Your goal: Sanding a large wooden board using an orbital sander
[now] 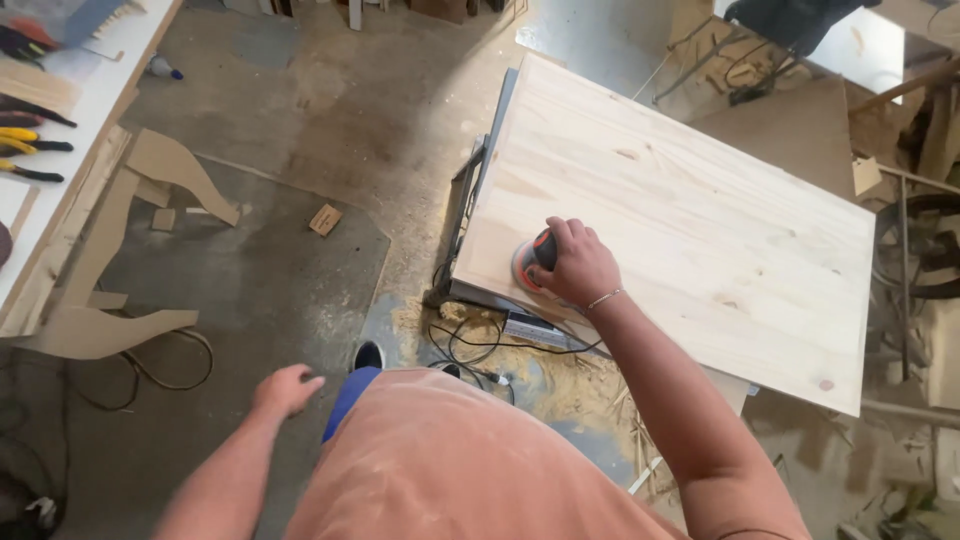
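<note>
Looking down from my head camera, the biggest thing in view is a dusty concrete floor [330, 110], which fills the middle and left and is strewn with sawdust and offcuts. It offers open room straight ahead and to my left, between a workbench and a sanding stand.

Next in size is a large pale pine panel [690, 210], lying flat and angled away to the upper right. Its near left corner sits just in front of me; its near edge runs down to the right and its far edge reaches toward cluttered metal frames and scrap. Beneath its left edge I see a dark stand [462, 215], with black power cables [470, 345] coiled on the sawdust below.

Along the left edge runs a white workbench [75, 150], bearing yellow-handled tools. Curved plywood cut-outs [150, 180] lean under it, narrowing the space on that side. A small wood block [324, 219] lies alone on the floor.

My right hand [578, 265] is curled closed over the top of a round orbital sander [533, 258], orange and black, pressing it flat onto the panel near the near left corner. A thin bracelet circles that wrist.

My left hand [285, 390] hangs free over the floor, fingers loosely half-open, holding and touching nothing.

My dark shoe [368, 355] stands on the floor near the cables.
</note>
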